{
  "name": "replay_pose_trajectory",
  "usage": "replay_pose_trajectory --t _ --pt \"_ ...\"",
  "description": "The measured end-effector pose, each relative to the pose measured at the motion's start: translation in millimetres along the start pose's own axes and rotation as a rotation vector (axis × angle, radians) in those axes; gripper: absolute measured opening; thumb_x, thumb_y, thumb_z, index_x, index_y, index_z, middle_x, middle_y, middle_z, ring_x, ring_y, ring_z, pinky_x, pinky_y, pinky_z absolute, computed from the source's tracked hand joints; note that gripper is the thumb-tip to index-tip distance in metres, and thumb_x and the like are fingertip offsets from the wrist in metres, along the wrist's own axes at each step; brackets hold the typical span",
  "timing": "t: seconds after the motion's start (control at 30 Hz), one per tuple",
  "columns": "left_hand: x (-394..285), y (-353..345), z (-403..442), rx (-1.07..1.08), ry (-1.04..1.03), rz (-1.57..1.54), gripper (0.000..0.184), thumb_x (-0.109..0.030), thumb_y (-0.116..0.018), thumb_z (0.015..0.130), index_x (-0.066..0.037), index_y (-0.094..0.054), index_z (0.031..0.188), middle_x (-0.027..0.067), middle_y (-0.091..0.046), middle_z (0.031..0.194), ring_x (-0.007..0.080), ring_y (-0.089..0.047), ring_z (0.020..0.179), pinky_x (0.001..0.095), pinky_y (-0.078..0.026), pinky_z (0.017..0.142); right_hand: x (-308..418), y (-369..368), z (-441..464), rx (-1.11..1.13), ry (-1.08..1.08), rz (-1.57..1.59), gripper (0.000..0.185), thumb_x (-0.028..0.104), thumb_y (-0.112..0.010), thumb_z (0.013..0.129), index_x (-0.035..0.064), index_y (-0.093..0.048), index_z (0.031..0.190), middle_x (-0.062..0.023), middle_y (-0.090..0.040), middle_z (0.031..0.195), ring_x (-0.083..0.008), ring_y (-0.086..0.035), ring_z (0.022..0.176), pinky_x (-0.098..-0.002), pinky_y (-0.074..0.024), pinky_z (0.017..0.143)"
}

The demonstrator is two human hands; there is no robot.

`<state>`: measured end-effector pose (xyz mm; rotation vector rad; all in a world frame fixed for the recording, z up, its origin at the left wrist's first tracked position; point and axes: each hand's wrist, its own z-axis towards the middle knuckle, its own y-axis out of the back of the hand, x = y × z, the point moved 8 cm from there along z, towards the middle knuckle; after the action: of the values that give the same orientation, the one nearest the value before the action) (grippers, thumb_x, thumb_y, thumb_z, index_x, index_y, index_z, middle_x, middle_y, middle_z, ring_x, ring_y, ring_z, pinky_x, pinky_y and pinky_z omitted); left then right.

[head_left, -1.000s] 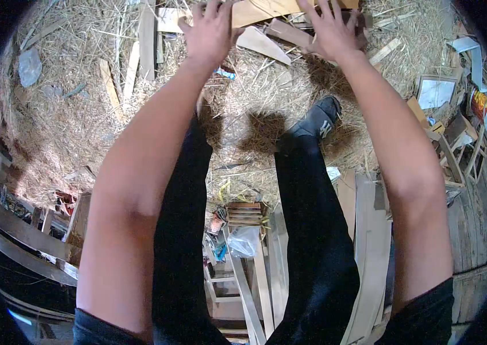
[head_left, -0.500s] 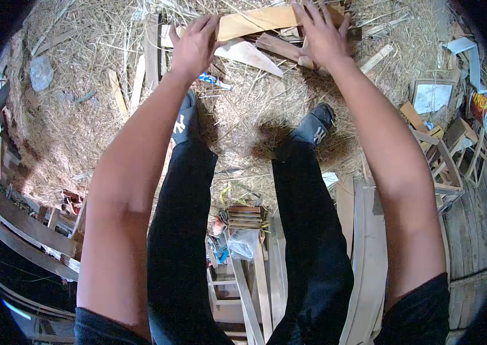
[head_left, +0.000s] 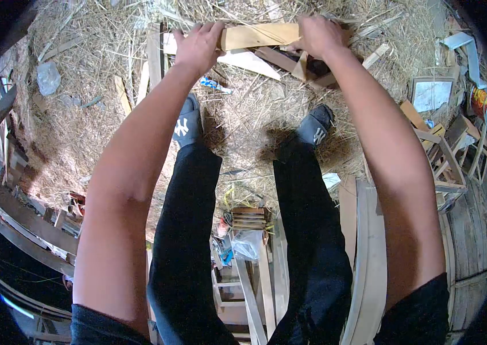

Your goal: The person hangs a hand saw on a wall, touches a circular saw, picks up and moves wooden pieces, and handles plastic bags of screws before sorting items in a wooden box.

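A pale wooden board (head_left: pixel 259 36) lies crosswise over other wood scraps at the top of the view. My left hand (head_left: pixel 199 47) is on its left end, with fingers bent over the far edge and the thumb out to the side. Around the right end, my right hand (head_left: pixel 321 35) is closed, its fingertips partly hidden. Just below the board are a white pointed wood piece (head_left: pixel 252 62) and a brown wood scrap (head_left: pixel 278 59). A blue and white wrapper (head_left: pixel 214 85) lies on the straw below my left hand.
Straw (head_left: pixel 249 109) covers the ground around my sandals (head_left: pixel 316 127). A small wooden frame (head_left: pixel 450 158), a can (head_left: pixel 483 108) and a framed panel (head_left: pixel 432 95) are on the right. Long planks (head_left: pixel 367 247) lie beside my legs; a clear plastic bag (head_left: pixel 48 78) is at upper left.
My right hand has gone from spread fingers to closed around the board's right end. My left fingers have drawn in a little. The board has shifted slightly downward in view.
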<state>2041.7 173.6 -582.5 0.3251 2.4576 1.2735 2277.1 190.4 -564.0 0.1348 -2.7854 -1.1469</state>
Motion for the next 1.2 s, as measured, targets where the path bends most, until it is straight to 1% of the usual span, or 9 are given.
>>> replay_pose_trajectory --t 0.23,0.3,0.4,0.47,0.53,0.73,0.77,0.97,1.2 --pt "-10 -11 -8 0.032 0.029 0.028 0.066 -0.03 -0.08 0.083 -0.022 -0.045 0.139 0.0032 -0.055 0.138 0.0271 -0.05 0.134 0.0699 -0.035 0.104 4 -6 3 0.207 0.038 -0.104 0.059 0.046 -0.089 0.072 0.0066 -0.074 0.114 -0.0171 -0.075 0.107 -0.0339 -0.073 0.1 -0.0462 -0.0579 0.087" --pt "-13 -12 -15 0.033 0.026 0.046 0.079 -0.036 -0.084 0.078 -0.027 -0.041 0.144 0.0038 -0.055 0.136 0.0292 -0.051 0.134 0.0647 -0.04 0.1 3 -23 -6 0.411 0.022 -0.051 0.057 0.044 -0.09 0.071 0.0097 -0.074 0.114 -0.0143 -0.075 0.111 -0.0324 -0.072 0.104 -0.0438 -0.0562 0.092" --pt "-21 -15 -25 0.103 -0.01 0.07 0.074 -0.032 -0.084 0.079 -0.026 -0.045 0.141 0.0031 -0.052 0.138 0.029 -0.046 0.136 0.0632 -0.038 0.105 8 -58 -31 0.526 0.01 -0.038 0.067 0.043 -0.09 0.071 0.0118 -0.068 0.127 -0.0117 -0.073 0.117 -0.0317 -0.068 0.113 -0.0491 -0.0477 0.105" --pt "-22 -19 -29 0.078 -0.018 0.074 0.074 -0.033 -0.085 0.078 -0.026 -0.046 0.14 0.0032 -0.052 0.137 0.0286 -0.047 0.136 0.0628 -0.039 0.104 -2 -96 -34 0.307 -0.057 0.113 0.079 0.039 -0.089 0.072 0.017 -0.053 0.139 -0.0111 -0.068 0.125 -0.0329 -0.061 0.124 -0.0698 -0.0221 0.116" --pt "-22 -21 -30 0.054 -0.025 0.083 0.073 -0.034 -0.086 0.076 -0.027 -0.047 0.139 0.0033 -0.052 0.135 0.0281 -0.047 0.135 0.0624 -0.039 0.104 1 -88 -48 -0.106 -0.05 0.103 0.077 0.046 -0.088 0.072 0.0168 -0.054 0.136 -0.0117 -0.069 0.121 -0.0337 -0.063 0.12 -0.0716 -0.0204 0.116" --pt "-17 -37 -35 0.087 -0.055 0.173 0.082 -0.042 -0.087 0.072 -0.025 -0.048 0.142 0.0026 -0.058 0.133 0.0296 -0.049 0.135 0.0671 -0.033 0.106 7 -69 -43 0.287 -0.089 0.07 0.071 0.062 -0.081 0.071 0.0113 -0.069 0.12 -0.0143 -0.071 0.121 -0.0346 -0.067 0.113 -0.0675 -0.0231 0.117" --pt "-16 -39 -35 0.108 -0.045 0.164 0.08 -0.043 -0.086 0.073 -0.024 -0.048 0.141 0.003 -0.06 0.132 0.0301 -0.049 0.134 0.0684 -0.031 0.107 7 -65 -42 0.291 -0.103 0.081 0.068 0.063 -0.083 0.068 0.0107 -0.074 0.11 -0.0144 -0.069 0.127 -0.034 -0.065 0.118 -0.0649 -0.0252 0.117" --pt "-15 -40 -44 0.148 0.008 0.063 0.065 -0.04 -0.085 0.077 -0.019 -0.054 0.13 0.0035 -0.065 0.126 0.0251 -0.062 0.12 0.0633 -0.03 0.105 16 -71 -41 0.261 -0.09 0.086 0.082 0.066 -0.087 0.06 0.0111 -0.07 0.119 -0.0146 -0.068 0.129 -0.0339 -0.062 0.124 -0.0633 -0.0262 0.117" --pt "-10 -44 -56 0.179 -0.024 -0.008 0.057 -0.04 -0.086 0.076 -0.018 -0.055 0.119 0.0034 -0.072 0.108 0.0257 -0.065 0.115 0.0568 -0.033 0.097 21 -77 -54 0.263 -0.15 0.128 0.075 0.062 -0.085 0.067 0.0109 -0.069 0.119 -0.0149 -0.072 0.121 -0.0346 -0.064 0.12 -0.0634 -0.0261 0.115"
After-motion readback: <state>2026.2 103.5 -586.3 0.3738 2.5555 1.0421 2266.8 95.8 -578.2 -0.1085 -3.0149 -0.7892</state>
